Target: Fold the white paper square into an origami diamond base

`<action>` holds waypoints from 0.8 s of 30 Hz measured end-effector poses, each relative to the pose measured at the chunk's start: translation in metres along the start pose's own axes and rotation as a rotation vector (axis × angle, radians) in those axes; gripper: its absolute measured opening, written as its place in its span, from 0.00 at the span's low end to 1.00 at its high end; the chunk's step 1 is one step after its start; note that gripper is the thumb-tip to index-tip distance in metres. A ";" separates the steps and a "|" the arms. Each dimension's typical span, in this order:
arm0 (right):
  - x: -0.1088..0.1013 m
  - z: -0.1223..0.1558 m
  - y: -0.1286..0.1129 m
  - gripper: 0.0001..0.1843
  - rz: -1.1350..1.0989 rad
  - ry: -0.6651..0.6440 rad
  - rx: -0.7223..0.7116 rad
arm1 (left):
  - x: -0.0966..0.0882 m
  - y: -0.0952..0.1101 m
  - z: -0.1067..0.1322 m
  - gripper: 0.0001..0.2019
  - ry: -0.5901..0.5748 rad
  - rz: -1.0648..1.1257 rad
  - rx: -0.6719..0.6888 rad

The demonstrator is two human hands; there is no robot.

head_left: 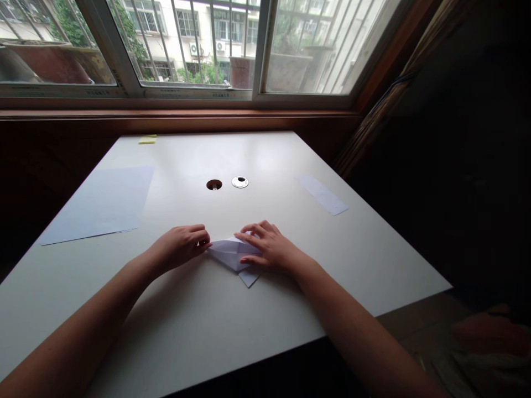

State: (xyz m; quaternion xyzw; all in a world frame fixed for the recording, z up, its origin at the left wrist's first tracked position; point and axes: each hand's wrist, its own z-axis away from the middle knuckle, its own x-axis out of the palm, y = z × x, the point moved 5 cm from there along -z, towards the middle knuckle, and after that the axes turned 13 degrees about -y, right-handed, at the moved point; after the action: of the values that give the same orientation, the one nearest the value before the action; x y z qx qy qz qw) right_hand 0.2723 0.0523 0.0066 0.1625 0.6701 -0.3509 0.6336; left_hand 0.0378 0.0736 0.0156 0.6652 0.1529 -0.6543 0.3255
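A folded sheet of white paper (pixel 228 256) lies on the white table between my hands, with creases across it and a small pointed flap towards me. My left hand (pixel 185 244) pinches its left corner between thumb and fingertips. Over the paper's right side rests my right hand (pixel 267 246), fingers spread and lying on the folded layers. Part of the paper's right side is hidden under those fingers.
Flat paper sheets (pixel 103 202) lie at the table's left, and a paper strip (pixel 322 194) at the right. Beyond my hands are a round cable hole (pixel 214 184) and its cover (pixel 240 182). Yellow sticky notes (pixel 147 139) sit near the far edge, below the window.
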 end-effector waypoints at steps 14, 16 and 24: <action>-0.002 0.000 -0.002 0.34 -0.003 0.009 -0.019 | -0.003 -0.001 0.001 0.09 -0.148 0.117 -0.091; -0.001 0.000 -0.001 0.34 -0.010 0.009 -0.023 | -0.002 0.000 0.001 0.09 -0.150 0.120 -0.093; 0.001 0.000 0.001 0.36 -0.024 -0.004 -0.028 | -0.002 -0.004 0.004 0.09 -0.131 0.192 -0.020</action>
State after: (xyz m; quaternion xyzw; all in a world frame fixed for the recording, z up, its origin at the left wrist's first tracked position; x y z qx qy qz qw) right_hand 0.2722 0.0528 0.0056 0.1448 0.6757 -0.3492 0.6329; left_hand 0.0319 0.0748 0.0166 0.6296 0.0733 -0.6605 0.4024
